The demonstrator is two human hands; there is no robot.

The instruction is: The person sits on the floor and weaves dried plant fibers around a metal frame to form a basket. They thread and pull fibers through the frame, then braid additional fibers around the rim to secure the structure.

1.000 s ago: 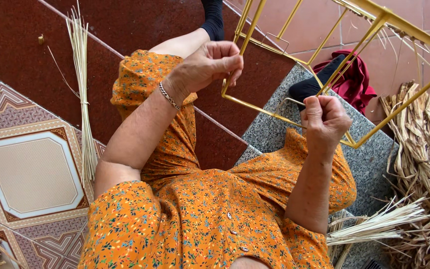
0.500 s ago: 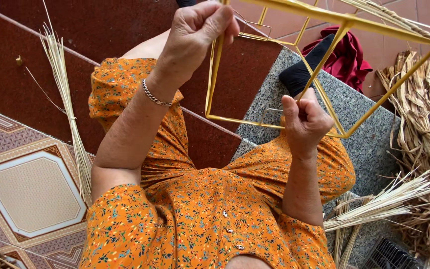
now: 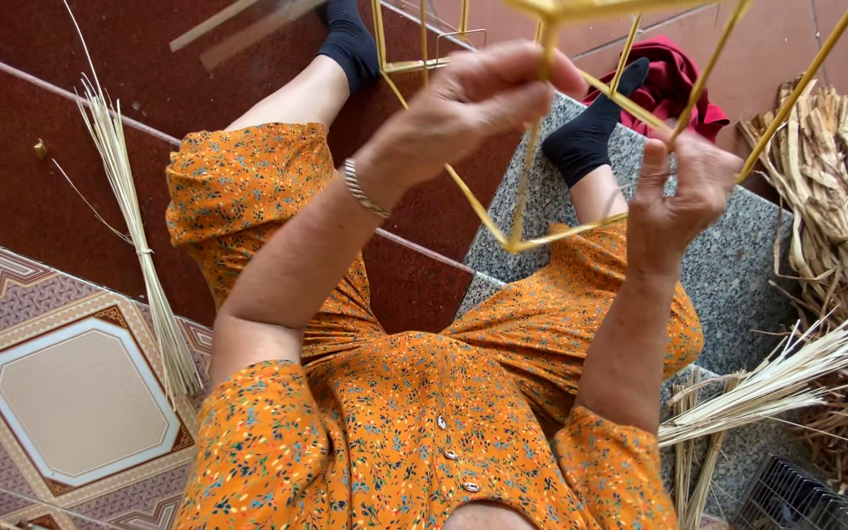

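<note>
Since the earlier frame the yellow stick frame (image 3: 542, 128) has been lifted nearer the camera and turned, so that one corner now points down between the two forearms and its top runs out of view. The left hand (image 3: 478, 103) is closed in a pinch around an upright stick near the frame's top, fingers curled over it and thumb beneath; a thin bracelet (image 3: 363, 189) circles that wrist. The right hand (image 3: 674, 196) sits lower and to the right of the frame's low corner, fingertips pressed together on a slanting stick where several meet. The frame is an open cage of thin, straight, pale yellow rods joined at their ends into angular facets, with nothing woven across it. Below the frame lie the orange flowered dress (image 3: 395, 422) and a grey granite step (image 3: 738, 265). Left of the frame a bundle of pale reeds (image 3: 139, 245) rests on the floor; right of it, dried strips (image 3: 836, 186) are heaped.
</note>
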